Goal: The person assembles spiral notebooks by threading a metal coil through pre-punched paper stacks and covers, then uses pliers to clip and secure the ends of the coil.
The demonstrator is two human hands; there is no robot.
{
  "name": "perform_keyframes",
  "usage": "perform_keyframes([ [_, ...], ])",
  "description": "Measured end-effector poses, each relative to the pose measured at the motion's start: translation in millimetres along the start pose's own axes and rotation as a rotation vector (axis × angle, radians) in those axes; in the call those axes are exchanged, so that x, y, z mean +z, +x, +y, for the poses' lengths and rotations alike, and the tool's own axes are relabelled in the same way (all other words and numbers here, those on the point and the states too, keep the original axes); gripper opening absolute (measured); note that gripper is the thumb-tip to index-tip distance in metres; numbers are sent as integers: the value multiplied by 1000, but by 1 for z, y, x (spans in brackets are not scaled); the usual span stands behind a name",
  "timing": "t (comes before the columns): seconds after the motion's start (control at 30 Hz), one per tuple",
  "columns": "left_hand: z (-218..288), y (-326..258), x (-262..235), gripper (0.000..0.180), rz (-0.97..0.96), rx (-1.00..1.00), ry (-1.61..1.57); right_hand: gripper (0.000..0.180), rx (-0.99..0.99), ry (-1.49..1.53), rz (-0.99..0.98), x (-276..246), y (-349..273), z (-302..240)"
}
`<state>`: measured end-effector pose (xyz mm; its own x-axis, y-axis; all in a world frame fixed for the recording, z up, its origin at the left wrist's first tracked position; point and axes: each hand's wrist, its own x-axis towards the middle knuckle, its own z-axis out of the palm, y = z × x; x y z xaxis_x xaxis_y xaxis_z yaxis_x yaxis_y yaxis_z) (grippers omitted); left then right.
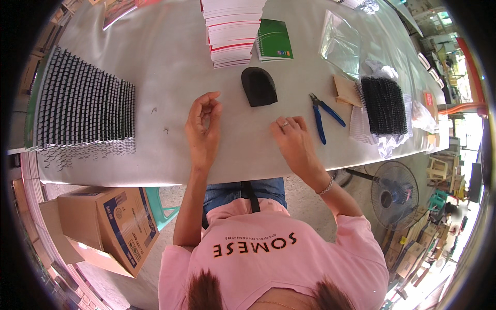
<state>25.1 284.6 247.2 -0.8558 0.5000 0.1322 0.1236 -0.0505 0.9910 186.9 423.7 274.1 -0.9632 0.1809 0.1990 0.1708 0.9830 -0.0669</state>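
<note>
My left hand is raised over the table, palm turned inward. Its fingers are loosely bent, with a gap to the thumb and nothing visible between them. My right hand is lowered close to the tabletop, its fingers curled and close together. Their tips are hidden, so I cannot make out whether they hold anything. Beyond both hands lies a black rounded pad with a dark hollow. Blue-handled cutting pliers lie to the right of my right hand, jaws pointing away.
A stack of spiral-bound notebooks stands at left; clipped wire bits lie nearby. At the far side are a paper stack and green notebook. Black wire coils lie right. A carton and fan stand below the table edge.
</note>
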Motion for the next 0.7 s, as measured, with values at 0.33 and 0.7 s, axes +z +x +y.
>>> perform_keyframes([
  [0.33,-6,1,0,21,-9,32,23,21,6,407,-149,-2,-39,-34],
  [0.7,-10,6,-4,19,-15,12,-190,37,-228,831,-210,14,-49,-88],
])
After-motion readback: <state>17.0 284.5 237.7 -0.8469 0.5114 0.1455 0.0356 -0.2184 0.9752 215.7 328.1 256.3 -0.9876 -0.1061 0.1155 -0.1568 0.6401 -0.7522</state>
